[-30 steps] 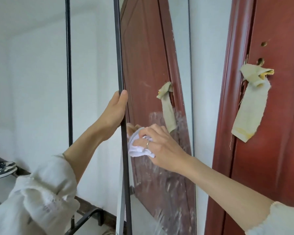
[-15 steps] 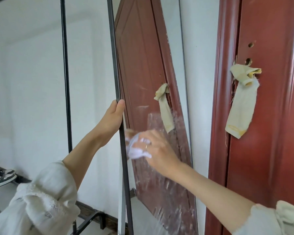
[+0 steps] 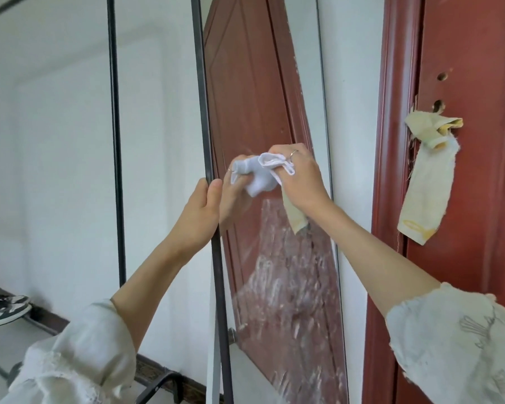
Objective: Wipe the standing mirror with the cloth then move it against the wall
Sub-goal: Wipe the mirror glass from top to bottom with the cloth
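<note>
The standing mirror [image 3: 257, 91] has a thin black frame and stands upright in front of me, reflecting a red-brown door. White smears cover its lower glass. My left hand [image 3: 197, 214] grips the mirror's left frame edge at mid height. My right hand [image 3: 299, 177] holds a crumpled white cloth [image 3: 274, 166] pressed against the glass, just right of my left hand. The reflection of that hand and cloth shows beside it.
A red-brown door [image 3: 473, 199] stands at the right with a yellowish rag [image 3: 426, 196] hanging from its handle. A black metal rack pole [image 3: 115, 141] rises left of the mirror before a white wall [image 3: 56, 141]. Sneakers [image 3: 3, 309] lie at the lower left.
My right hand has slid the cloth up the glass and a little to the right. My left hand has kept its grip on the frame.
</note>
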Demonstrator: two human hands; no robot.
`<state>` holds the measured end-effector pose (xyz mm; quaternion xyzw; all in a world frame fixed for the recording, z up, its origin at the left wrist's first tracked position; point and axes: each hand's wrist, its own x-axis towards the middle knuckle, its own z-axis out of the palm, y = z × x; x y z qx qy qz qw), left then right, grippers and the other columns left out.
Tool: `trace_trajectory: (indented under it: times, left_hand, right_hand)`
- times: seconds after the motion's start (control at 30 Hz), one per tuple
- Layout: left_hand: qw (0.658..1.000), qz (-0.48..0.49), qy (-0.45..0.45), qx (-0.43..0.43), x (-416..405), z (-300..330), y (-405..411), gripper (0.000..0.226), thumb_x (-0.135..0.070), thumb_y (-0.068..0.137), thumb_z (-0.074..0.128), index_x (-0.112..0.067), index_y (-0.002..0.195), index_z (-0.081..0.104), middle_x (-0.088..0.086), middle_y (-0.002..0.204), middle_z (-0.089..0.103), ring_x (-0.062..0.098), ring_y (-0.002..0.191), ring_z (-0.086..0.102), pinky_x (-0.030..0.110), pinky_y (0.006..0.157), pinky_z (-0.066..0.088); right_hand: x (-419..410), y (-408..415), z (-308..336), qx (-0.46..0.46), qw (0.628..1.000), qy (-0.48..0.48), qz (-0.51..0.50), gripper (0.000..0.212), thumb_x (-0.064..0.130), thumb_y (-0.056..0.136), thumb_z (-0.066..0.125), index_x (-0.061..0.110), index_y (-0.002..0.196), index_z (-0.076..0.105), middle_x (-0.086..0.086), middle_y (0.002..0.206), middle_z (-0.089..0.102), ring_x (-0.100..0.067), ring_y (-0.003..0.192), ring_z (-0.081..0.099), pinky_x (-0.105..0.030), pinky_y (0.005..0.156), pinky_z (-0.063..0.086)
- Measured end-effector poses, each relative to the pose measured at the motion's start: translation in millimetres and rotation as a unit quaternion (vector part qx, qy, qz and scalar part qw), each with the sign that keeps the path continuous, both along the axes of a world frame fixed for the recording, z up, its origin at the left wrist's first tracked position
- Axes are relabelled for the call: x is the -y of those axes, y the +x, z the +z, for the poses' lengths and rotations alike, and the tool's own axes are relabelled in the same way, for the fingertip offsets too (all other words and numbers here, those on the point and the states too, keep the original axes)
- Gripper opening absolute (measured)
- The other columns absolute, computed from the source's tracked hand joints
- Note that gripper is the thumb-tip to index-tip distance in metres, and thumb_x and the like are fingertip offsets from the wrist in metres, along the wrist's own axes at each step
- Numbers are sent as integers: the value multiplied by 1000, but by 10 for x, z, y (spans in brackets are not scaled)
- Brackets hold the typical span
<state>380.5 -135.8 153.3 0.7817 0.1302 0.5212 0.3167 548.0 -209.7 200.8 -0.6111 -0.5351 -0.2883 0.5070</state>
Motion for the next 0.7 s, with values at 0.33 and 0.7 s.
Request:
trace_trajectory:
  times: [0.33, 0.7]
  left_hand:
    - [1000, -8, -12, 20, -64, -9, -16, 33, -31, 102, 26, -20, 71, 25, -7, 72, 22, 3, 56, 27, 8, 56, 33]
    - [999, -28, -25, 37, 144, 3, -27, 33, -27, 103, 25, -17, 71, 30, -4, 68, 27, -3, 56, 39, 4, 54, 36]
  right_hand:
    - [131, -459, -715, -10, 973, -197, 121, 27, 8, 84, 62, 23, 107, 67, 6, 100, 45, -14, 96, 49, -30, 87, 49]
    - [440, -89, -314, -320, 930, 28, 181, 18, 10, 86, 64, 14, 103, 61, -3, 88, 64, -15, 78, 62, -30, 67, 50]
